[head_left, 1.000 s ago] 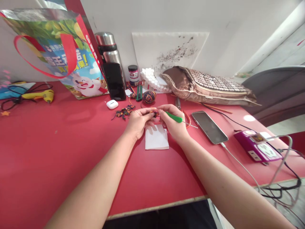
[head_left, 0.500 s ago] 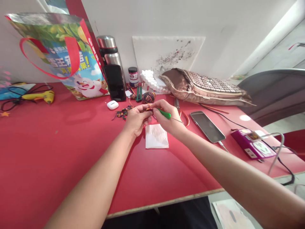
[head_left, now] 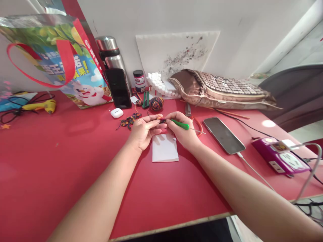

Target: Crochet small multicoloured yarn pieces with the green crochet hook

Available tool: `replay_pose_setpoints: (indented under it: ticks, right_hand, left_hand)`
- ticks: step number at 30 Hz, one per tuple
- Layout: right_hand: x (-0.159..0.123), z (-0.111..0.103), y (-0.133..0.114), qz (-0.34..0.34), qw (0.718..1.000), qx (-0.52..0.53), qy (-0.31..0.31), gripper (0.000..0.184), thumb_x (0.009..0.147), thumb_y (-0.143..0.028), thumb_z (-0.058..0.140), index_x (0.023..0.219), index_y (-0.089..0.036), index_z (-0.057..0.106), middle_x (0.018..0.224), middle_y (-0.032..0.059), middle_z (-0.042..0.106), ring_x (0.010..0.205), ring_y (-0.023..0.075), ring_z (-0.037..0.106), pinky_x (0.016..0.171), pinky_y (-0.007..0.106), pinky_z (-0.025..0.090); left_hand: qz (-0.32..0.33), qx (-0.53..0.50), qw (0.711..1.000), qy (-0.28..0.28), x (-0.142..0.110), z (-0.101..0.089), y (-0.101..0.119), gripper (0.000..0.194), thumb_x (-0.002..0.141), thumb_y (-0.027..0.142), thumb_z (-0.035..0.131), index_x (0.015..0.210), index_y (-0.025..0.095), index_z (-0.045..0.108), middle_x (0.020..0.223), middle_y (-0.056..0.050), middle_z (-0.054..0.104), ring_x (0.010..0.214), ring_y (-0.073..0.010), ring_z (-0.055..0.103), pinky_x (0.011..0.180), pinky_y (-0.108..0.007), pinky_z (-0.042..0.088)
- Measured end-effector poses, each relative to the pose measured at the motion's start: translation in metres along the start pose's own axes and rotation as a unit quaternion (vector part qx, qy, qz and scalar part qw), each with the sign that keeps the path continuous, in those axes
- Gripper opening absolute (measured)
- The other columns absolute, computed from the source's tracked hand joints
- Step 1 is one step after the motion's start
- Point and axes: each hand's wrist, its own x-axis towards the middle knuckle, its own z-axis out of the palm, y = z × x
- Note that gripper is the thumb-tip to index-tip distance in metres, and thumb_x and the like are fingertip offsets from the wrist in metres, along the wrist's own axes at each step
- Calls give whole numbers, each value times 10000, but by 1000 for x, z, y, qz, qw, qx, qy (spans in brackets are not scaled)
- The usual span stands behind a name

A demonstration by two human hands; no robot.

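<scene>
Along its near edge, the red table (head_left: 83, 174) is bare wood-coloured. Farther in lies a folded white paper (head_left: 165, 149), flat, just below both hands. Above it the left hand (head_left: 144, 131) has its grip pinching a small multicoloured yarn piece (head_left: 162, 120) between thumb and fingers. The right hand (head_left: 183, 129) meets it from the other side, fingertips at the yarn; its grip is closed round a green-handled crochet hook (head_left: 183, 125), whose bare metal shaft points away to the right. Details of the stitches are too small to tell.

To the right, a smartphone (head_left: 224, 135) lies face up, plugged into a white cable (head_left: 254, 169), with a purple power socket (head_left: 280, 154) beyond its right side. Left of the hands are a darker crocheted piece (head_left: 130, 121) and a white earbud case (head_left: 116, 113).

Farther back sit a yarn ball (head_left: 156, 103), a green box cutter (head_left: 146, 99) beside it, and a black phone (head_left: 118, 88) leaning against a steel thermos (head_left: 109, 50). A dark-lidded jar (head_left: 139, 80) stands near them. Behind, a speckled white board (head_left: 181, 50) leans on the wall.
</scene>
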Motion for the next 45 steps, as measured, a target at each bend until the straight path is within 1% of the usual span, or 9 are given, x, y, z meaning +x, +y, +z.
replay_pose_setpoints:
  ticks: [9,14,20,27,33,37,39,42,45]
  right_hand:
    - [0,-3,-8,39,998,56,-17,176,791,-372,756,843,-242,650,530,-74,577,427,89,468,403,225,319]
    - [-2,-4,-9,19,999,36,-22,175,809,-376,773,863,-229,696,575,-64,595,495,96,510,471,239,390]
    - [-5,-7,-16,12,998,59,-35,256,842,-440,752,973,-220,761,714,-21,682,552,110,539,512,270,445]
    - [-4,-7,-16,-31,999,33,0,222,939,-434,643,939,-226,722,631,-58,498,519,103,413,498,273,351]
    - [-5,-6,-10,-90,996,-13,14,193,1004,-431,623,1010,-246,676,723,-35,558,641,134,499,583,289,403]
    - [-6,-6,-7,-105,994,-19,-5,182,1027,-410,610,1040,-238,666,743,-32,576,655,132,525,594,286,412]
    - [-6,-5,-5,-110,993,-25,-13,188,1029,-407,617,1056,-229,669,759,-30,590,665,128,543,598,281,421]
    - [-5,-6,-2,-123,992,-32,-17,183,1032,-388,623,1070,-216,671,787,-19,621,703,129,592,618,279,447]
    - [-4,-6,-2,-138,990,-31,-22,170,1041,-375,626,1078,-217,672,796,-15,645,715,133,626,641,284,480]
  left_hand:
    - [-4,-29,1000,9,1,4,2,313,929,-97,644,694,63,773,700,-80,776,604,-122,785,627,-153,649]
    - [10,-5,1000,10,3,2,2,286,944,-25,700,691,80,781,699,-80,777,556,-106,746,604,-159,635]
    - [37,-8,999,-25,4,-2,2,157,835,-51,812,784,94,839,790,-63,819,639,-105,780,696,-160,664]
    - [30,15,999,-11,-2,3,3,278,917,-79,674,782,85,853,678,-65,790,508,-85,716,526,-133,589]
    - [36,37,998,-21,-1,2,1,211,845,-53,742,794,107,870,742,-65,814,509,-68,679,528,-149,574]
    - [70,62,994,-56,4,-3,-4,146,732,32,858,819,145,894,707,-27,789,498,-47,592,453,-150,423]
    - [112,103,987,-55,7,-6,-6,194,666,114,943,843,187,910,731,-17,803,603,-72,642,569,-167,496]
    - [196,181,963,-44,8,-10,-10,247,627,244,1007,859,228,921,878,-46,865,891,-180,757,913,-290,598]
    - [220,237,945,-52,8,-12,-11,263,663,332,1003,897,237,928,937,-64,878,921,-225,767,963,-370,596]
